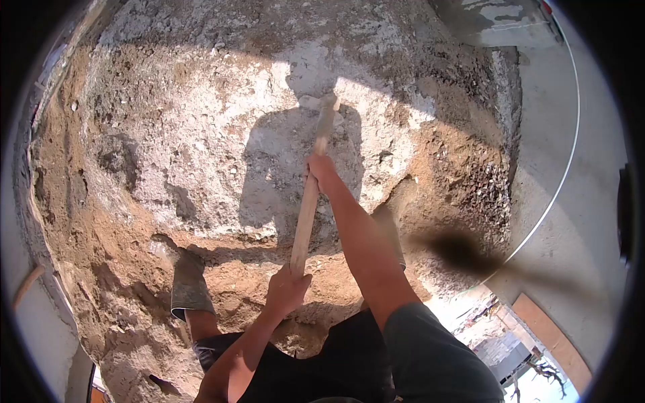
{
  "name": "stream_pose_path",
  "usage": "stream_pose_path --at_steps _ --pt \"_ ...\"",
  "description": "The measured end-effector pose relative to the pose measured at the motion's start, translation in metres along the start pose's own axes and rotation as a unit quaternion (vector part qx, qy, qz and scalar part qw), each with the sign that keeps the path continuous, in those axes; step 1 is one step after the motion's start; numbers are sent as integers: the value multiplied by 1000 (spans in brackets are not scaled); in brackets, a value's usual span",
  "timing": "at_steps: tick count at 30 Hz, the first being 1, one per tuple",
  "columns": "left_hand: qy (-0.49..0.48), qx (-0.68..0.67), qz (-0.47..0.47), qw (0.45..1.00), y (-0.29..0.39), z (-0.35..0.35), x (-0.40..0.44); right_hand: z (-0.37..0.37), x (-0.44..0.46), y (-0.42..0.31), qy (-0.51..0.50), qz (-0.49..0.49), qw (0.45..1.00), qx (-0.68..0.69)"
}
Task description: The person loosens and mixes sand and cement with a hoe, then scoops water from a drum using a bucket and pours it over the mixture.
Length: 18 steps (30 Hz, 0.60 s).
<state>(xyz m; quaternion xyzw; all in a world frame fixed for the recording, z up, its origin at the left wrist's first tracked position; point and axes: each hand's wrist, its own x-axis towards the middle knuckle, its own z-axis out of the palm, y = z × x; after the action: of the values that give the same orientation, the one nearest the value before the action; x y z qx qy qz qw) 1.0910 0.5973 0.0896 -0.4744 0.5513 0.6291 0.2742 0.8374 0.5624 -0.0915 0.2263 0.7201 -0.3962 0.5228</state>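
Both my hands are closed around the pale wooden handle of a long-handled digging tool. My left hand grips the handle's near end, close to my body. Farther up the shaft, my right hand wraps round it. The dusty far end of the tool meets the ground in my shadow, where its head blends with pale lumps, so its exact kind is unclear. Under it lies a broken bank of whitish and brown earth.
My boots stand in loose brown soil. Concrete borders the right side, with a thin white cable along it. A plank lies at lower right. A dark blurred shape hangs near the camera.
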Motion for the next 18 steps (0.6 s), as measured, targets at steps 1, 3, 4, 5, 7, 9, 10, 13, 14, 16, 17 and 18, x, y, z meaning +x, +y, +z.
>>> stream_pose_path --at_steps 1,3,4,5,7,9,10,13,14,16,17,18 --pt "9 -31 49 998 -21 13 -9 10 -15 3 9 26 999 -22" --pt "-55 -152 -97 982 45 -8 -44 17 -26 2 -18 31 999 -14" --pt "-81 -189 -111 972 58 -6 -57 11 -37 1 -44 42 998 -18" --pt "-102 -230 -119 960 72 -4 -66 5 -45 -8 -74 47 996 -27" --pt "-136 -295 -104 940 107 -3 -79 -4 -50 -29 -135 69 988 -15" --pt "-178 -340 -94 919 140 -1 -95 -20 -52 -37 -187 118 975 30" --pt "-199 -355 -86 909 158 0 -101 -30 -60 -45 -215 120 968 43" --pt "-271 -399 -50 874 205 16 -111 -76 -68 -65 -303 214 919 134" --pt "-297 -411 -39 861 218 23 -115 -94 -70 -69 -309 219 912 160" --pt "-332 -438 -17 835 241 34 -127 -126 -90 -86 -315 234 894 215" --pt "-350 -452 -11 821 247 40 -131 -141 -98 -95 -280 200 913 218" --pt "-363 -458 13 812 245 46 -133 -154 -111 -103 -242 169 929 223"
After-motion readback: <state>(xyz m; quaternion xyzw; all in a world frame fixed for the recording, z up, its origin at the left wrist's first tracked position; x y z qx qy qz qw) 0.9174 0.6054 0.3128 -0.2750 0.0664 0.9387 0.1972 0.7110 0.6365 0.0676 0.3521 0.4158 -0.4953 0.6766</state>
